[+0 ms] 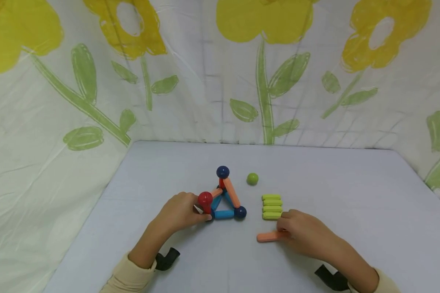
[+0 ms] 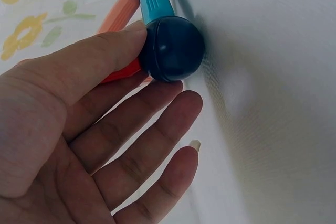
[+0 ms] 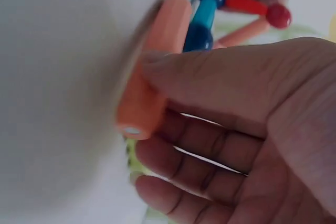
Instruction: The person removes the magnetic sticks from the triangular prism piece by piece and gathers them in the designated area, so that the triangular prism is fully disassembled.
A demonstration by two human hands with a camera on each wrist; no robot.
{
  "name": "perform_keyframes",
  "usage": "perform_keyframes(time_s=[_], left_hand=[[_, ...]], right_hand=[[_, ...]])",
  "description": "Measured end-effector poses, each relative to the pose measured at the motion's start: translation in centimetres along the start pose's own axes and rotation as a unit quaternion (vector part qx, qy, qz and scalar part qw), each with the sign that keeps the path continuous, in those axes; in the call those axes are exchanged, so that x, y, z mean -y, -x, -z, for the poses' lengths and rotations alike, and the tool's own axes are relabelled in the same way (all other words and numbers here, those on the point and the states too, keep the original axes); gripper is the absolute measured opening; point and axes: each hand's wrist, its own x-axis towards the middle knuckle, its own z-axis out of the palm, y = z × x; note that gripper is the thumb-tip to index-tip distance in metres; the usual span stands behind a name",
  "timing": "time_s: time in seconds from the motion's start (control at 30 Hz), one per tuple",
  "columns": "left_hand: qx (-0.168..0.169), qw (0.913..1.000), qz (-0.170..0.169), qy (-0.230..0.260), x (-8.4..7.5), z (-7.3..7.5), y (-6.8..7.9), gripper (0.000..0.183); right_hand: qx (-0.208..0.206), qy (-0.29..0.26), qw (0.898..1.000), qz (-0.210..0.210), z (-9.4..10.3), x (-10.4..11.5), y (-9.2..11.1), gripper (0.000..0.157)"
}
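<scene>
A frame of magnetic balls and sticks stands mid-table, with a blue stick (image 1: 224,215) along its near side and a dark blue ball (image 1: 240,212) at its right corner. My left hand (image 1: 181,211) grips the frame at its left corner, thumb against the dark blue ball (image 2: 176,48) and red stick there. A red ball (image 1: 205,198) tops that red stick. At the far corner rises another dark blue ball (image 1: 223,171), with an orange stick slanting down from it. My right hand (image 1: 308,234) pinches a loose orange stick (image 3: 157,66) between thumb and fingers, low over the table.
Several yellow-green sticks (image 1: 272,203) lie in a neat stack-like row beside the right hand. Behind them sits a light green ball (image 1: 252,179). The white table (image 1: 190,162) ends at a flower-painted curtain (image 1: 190,101).
</scene>
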Motion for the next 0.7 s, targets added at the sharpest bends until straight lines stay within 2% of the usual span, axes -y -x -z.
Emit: perform_keyframes(time_s=[0.2, 0.33, 0.6, 0.7], left_hand=[[-0.001, 1.0000, 0.002, -0.001, 0.0, 0.0, 0.1, 0.022], [-0.001, 1.0000, 0.006, -0.003, -0.1, 0.0, 0.1, 0.022], [-0.001, 1.0000, 0.008, -0.005, -0.1, -0.2, 0.1, 0.022], [-0.003, 0.9999, 0.008, -0.007, -0.1, -0.2, 0.1, 0.021]], right_hand=[[0.010, -0.011, 1.000, -0.003, 0.6, -2.1, 1.5, 0.023], [0.008, -0.009, 1.000, -0.024, 1.1, -3.6, 2.2, 0.017], [-0.029, 0.049, 0.996, -0.072, 1.7, -6.2, 2.6, 0.019], [-0.049, 0.050, 0.994, -0.084, 1.7, -7.0, 2.2, 0.011]])
